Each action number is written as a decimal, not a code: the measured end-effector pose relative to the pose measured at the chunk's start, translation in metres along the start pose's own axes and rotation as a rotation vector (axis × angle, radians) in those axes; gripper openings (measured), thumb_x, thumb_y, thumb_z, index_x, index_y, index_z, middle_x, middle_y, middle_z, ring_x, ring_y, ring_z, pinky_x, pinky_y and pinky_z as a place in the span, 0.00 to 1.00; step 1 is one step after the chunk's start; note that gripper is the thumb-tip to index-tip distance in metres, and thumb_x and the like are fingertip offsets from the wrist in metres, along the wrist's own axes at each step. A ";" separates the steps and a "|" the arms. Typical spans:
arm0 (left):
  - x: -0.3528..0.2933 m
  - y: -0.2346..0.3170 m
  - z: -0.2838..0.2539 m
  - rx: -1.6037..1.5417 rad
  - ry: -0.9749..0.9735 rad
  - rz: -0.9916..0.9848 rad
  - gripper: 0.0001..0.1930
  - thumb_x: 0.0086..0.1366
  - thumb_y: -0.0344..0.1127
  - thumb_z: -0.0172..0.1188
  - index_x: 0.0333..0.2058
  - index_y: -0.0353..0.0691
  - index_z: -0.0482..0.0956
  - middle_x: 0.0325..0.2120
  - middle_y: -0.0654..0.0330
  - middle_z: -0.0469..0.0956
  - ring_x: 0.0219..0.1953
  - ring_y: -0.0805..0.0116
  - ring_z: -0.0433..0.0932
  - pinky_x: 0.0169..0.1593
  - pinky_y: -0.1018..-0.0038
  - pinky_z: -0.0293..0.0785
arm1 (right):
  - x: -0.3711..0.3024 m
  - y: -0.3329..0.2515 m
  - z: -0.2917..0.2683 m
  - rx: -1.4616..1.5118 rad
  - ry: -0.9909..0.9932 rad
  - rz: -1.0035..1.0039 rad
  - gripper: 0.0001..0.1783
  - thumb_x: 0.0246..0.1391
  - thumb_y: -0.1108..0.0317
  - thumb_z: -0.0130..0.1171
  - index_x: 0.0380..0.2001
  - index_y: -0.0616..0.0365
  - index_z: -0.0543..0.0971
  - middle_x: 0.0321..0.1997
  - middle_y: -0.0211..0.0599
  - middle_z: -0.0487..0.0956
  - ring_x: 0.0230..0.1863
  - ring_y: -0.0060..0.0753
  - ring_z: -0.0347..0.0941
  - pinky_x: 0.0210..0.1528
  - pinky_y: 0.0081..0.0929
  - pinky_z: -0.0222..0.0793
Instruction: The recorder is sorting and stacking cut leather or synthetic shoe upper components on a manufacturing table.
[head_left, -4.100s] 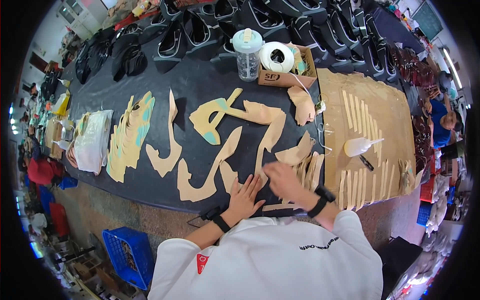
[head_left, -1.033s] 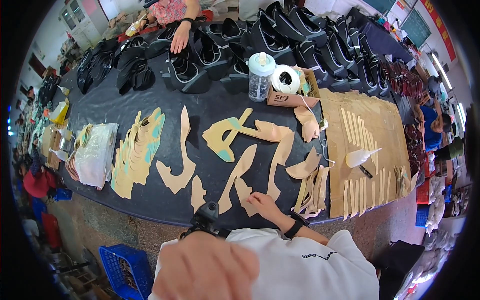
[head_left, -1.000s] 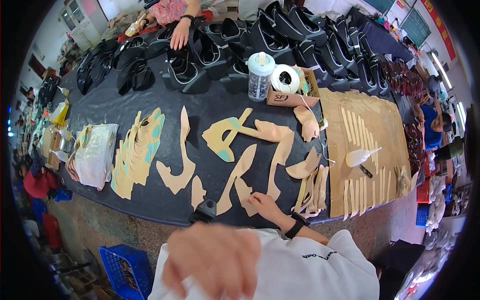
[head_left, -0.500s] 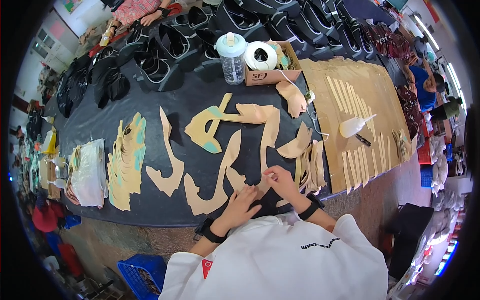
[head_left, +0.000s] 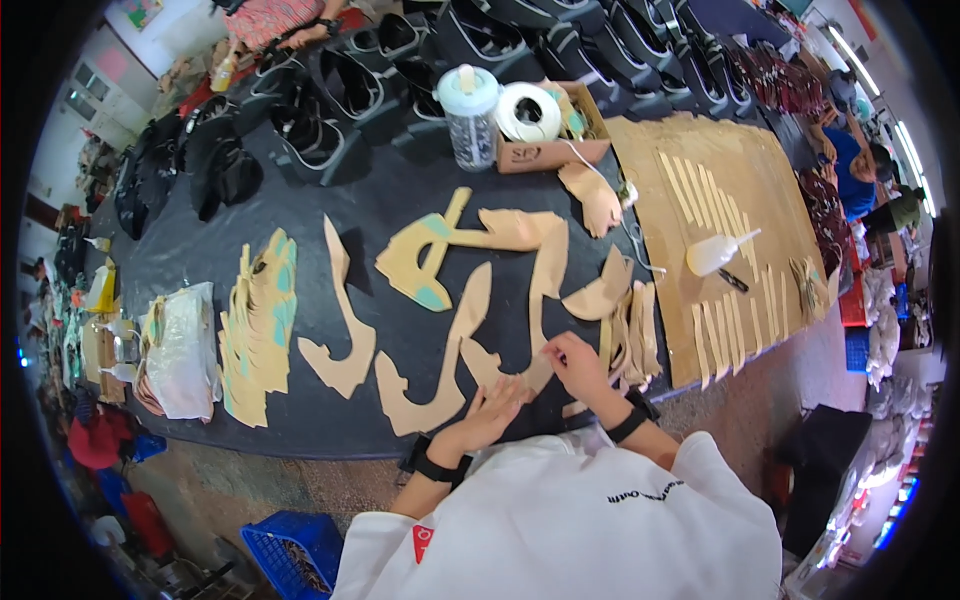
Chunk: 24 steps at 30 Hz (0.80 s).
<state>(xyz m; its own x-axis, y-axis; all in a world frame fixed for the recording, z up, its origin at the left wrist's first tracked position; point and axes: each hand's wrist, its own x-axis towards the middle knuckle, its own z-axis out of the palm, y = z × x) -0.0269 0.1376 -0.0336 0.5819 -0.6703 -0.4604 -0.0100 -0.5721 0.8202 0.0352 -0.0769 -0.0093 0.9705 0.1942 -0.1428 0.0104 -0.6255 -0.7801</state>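
Tan cut shoe-part pieces (head_left: 530, 300) lie spread over a black table (head_left: 330, 210). My left hand (head_left: 492, 408) rests flat, fingers apart, on the lower end of a long tan piece (head_left: 440, 365) near the table's front edge. My right hand (head_left: 577, 362) pinches the lower end of another tan strip (head_left: 545, 290) just to the right. Beside it sits a stack of thin tan strips (head_left: 632, 330). Both wrists carry dark bands.
A pile of tan and teal pieces (head_left: 258, 325) and a plastic bag (head_left: 180, 350) lie at the left. A clear jar (head_left: 470, 115), a tape roll (head_left: 528, 110) in a box, black shoe uppers (head_left: 340, 90), a cardboard sheet (head_left: 735, 220) with a brush (head_left: 718, 252) stand behind.
My left hand, raised close to the camera a second ago, has come down onto the tan piece beside my right hand. The view has shifted slightly toward the table.
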 end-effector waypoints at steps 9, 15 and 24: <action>0.000 0.012 0.002 0.156 -0.053 0.000 0.31 0.68 0.59 0.29 0.65 0.53 0.48 0.67 0.53 0.33 0.69 0.57 0.28 0.65 0.51 0.24 | -0.005 0.000 0.028 -0.152 0.088 -0.121 0.04 0.45 0.70 0.59 0.27 0.56 0.77 0.32 0.36 0.72 0.37 0.42 0.69 0.40 0.34 0.68; -0.004 0.007 0.006 0.042 0.044 0.033 0.28 0.70 0.54 0.25 0.64 0.53 0.53 0.68 0.58 0.36 0.69 0.59 0.28 0.65 0.53 0.23 | -0.003 -0.001 0.032 -0.208 0.057 -0.128 0.05 0.45 0.69 0.60 0.28 0.56 0.77 0.33 0.36 0.71 0.39 0.42 0.69 0.42 0.34 0.67; -0.005 -0.007 0.015 0.156 0.175 0.132 0.28 0.65 0.37 0.50 0.63 0.48 0.54 0.67 0.54 0.42 0.69 0.54 0.34 0.66 0.51 0.33 | -0.005 -0.001 0.039 -0.264 0.106 -0.197 0.06 0.42 0.71 0.60 0.26 0.56 0.76 0.32 0.39 0.69 0.37 0.44 0.67 0.40 0.36 0.65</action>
<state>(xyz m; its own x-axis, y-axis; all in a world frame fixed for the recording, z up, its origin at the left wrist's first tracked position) -0.0417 0.1374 -0.0420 0.6991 -0.6597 -0.2756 -0.2127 -0.5599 0.8008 0.0209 -0.0476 -0.0316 0.9631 0.2599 0.0698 0.2486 -0.7602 -0.6002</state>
